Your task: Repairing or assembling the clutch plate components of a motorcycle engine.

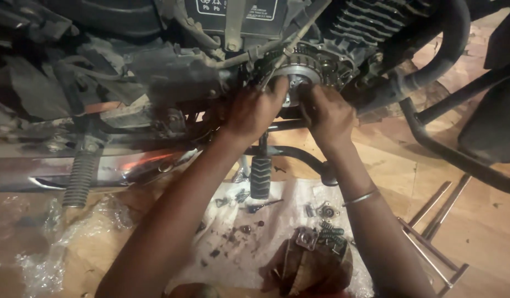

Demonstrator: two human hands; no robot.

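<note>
Both my hands reach up to the round metal clutch assembly [307, 72] on the side of a motorcycle engine [371, 22]. My left hand [255, 107] presses on the assembly's left edge, fingers curled against it. My right hand [326, 110] grips its lower right part, fingertips hidden against the metal. A thin metal bangle [361, 197] sits on my right forearm. I cannot tell whether either hand holds a small part.
A sheet of clear plastic [233, 237] on the wooden floor carries small bolts, springs [331, 230] and a stack of clutch plates [310, 262]. Long T-handle wrenches [437, 221] lie at the right. A foot peg [260, 176], chrome exhaust pipe [56, 171] and black frame tubes [448, 149] surround my arms.
</note>
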